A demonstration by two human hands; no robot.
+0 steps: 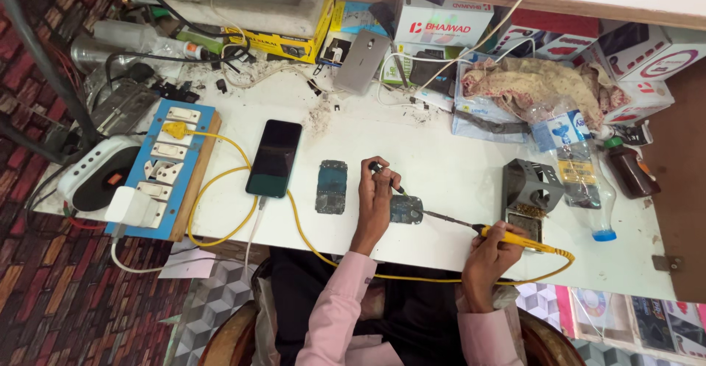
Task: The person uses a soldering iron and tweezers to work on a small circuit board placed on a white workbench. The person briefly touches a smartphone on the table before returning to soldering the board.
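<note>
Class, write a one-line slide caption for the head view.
Right hand points a yellow soldering iron at a small circuit board; left hand holds a thin tool over it.

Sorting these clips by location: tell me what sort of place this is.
Probably a small phone repair bench. The right hand holds a yellow soldering iron to a small circuit board, a black smartphone charges nearby, and a switchboard sits alongside.

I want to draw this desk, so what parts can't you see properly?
- Head view: where the soldering iron tip meets the small circuit board is too small to see.
- The left hand covers part of that board.
- The thin tool in its fingers is too small to identify.
</note>
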